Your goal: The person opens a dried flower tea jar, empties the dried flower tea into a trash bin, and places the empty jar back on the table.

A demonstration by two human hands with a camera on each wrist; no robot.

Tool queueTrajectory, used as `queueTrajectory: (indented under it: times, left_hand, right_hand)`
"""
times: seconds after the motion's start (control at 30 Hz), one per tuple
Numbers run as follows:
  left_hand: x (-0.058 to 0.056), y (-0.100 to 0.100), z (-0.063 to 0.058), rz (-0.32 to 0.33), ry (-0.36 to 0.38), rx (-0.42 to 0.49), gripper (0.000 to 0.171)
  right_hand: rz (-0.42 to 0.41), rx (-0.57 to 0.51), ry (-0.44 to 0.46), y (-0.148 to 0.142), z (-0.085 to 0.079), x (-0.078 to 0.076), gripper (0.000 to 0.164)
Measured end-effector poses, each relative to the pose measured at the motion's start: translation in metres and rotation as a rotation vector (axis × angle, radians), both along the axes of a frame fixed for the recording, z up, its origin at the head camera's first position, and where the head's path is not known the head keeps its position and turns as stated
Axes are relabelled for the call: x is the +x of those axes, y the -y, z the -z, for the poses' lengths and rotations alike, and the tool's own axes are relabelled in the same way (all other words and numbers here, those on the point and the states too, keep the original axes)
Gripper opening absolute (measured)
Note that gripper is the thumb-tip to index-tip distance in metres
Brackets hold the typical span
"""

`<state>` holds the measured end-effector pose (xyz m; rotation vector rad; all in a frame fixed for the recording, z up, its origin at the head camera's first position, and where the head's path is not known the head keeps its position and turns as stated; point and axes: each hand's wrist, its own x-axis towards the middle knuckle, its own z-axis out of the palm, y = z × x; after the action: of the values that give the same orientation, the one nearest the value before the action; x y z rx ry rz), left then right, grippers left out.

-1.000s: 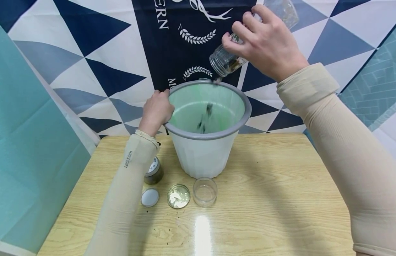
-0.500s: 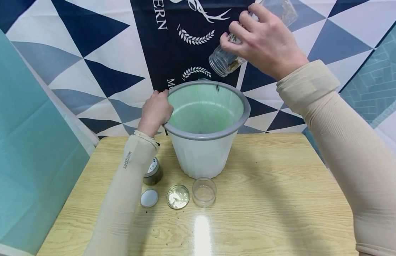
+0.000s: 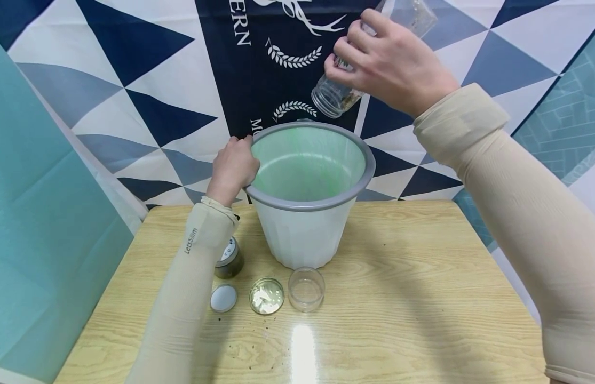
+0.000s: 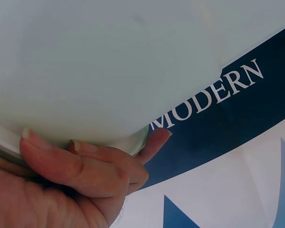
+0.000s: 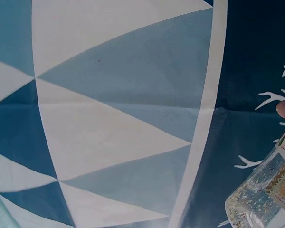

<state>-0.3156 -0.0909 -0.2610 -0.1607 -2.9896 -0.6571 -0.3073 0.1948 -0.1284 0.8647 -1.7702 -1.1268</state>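
Observation:
A white bucket [image 3: 304,234] with a grey rim and pale green inside stands at the back of the table. My left hand [image 3: 233,166] grips its rim on the left side; in the left wrist view the thumb and fingers curl at the rim beside the white wall [image 4: 99,71]. Above the bucket's right rear, my right hand [image 3: 386,61] holds a clear jar [image 3: 335,96], tilted mouth down toward the bucket. Small bits cling inside the jar's base [image 5: 249,204] in the right wrist view. The bucket's bottom is partly hidden by its front rim.
On the wooden table [image 3: 398,298] lie a dark lidded jar [image 3: 229,262], a white round lid [image 3: 223,297], a gold-coloured lid [image 3: 267,296] and a clear round dish [image 3: 306,289]. Dark crumbs are scattered near them. A patterned cloth [image 3: 148,90] hangs right behind the bucket.
Dark bits were falling from the jar into the bucket; now none are seen in the air. My right hand has shifted slightly left with the jar. The left hand has kept its grip.

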Motion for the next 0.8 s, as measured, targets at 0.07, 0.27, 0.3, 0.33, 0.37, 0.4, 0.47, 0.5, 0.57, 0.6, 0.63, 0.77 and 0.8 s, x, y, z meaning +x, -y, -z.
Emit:
queueTrajectory:
  times: [0.07,0.27,0.3,0.33,0.37,0.4,0.47,0.5,0.57,0.6,0.63,0.77,0.8]
  left_hand:
    - [0.000,0.001,0.000,-0.002,0.002,0.000,0.061]
    - [0.001,0.001,0.001,0.002,0.012,0.000,0.062]
    - [0.001,0.001,0.001,0.003,0.011,0.001,0.062]
    - [0.001,0.001,0.002,0.002,0.009,0.003,0.062]
    - [0.002,0.001,0.002,0.002,0.005,0.004,0.061]
    - [0.002,0.001,0.002,0.002,0.001,0.007,0.061]
    - [0.002,0.002,0.002,0.002,-0.007,0.012,0.061]
    - [0.003,0.002,0.002,0.002,-0.010,0.012,0.061]
    - [0.003,0.002,0.001,0.001,-0.011,0.012,0.061]
    - [0.002,0.003,0.001,0.000,-0.011,0.010,0.061]
    - [0.002,0.003,0.001,0.001,-0.012,0.008,0.061]
    - [0.001,0.002,0.000,0.002,-0.013,0.001,0.062]
    - [0.001,0.002,0.000,0.002,-0.014,0.001,0.062]
  right_hand:
    - [-0.001,0.044,0.019,0.002,0.000,-0.001,0.067]
    - [-0.011,0.140,0.009,0.005,0.000,-0.002,0.077]
    - [-0.009,0.149,0.002,0.006,0.000,-0.002,0.079]
    - [-0.009,0.156,-0.006,0.006,0.000,-0.002,0.079]
    - [-0.010,0.160,-0.012,0.007,0.000,-0.002,0.080]
    - [-0.012,0.161,-0.016,0.008,0.000,-0.002,0.079]
    - [-0.020,0.160,-0.018,0.010,-0.002,-0.003,0.077]
    - [-0.025,0.155,-0.016,0.011,-0.002,-0.003,0.075]
    - [-0.035,0.140,-0.004,0.012,-0.003,-0.003,0.072]
    - [-0.038,0.132,0.001,0.013,-0.003,-0.004,0.070]
    - [-0.037,0.126,0.002,0.014,-0.004,-0.004,0.069]
    - [-0.016,0.106,-0.002,0.016,-0.004,-0.003,0.071]
    - [-0.017,0.099,0.003,0.016,-0.004,-0.003,0.071]
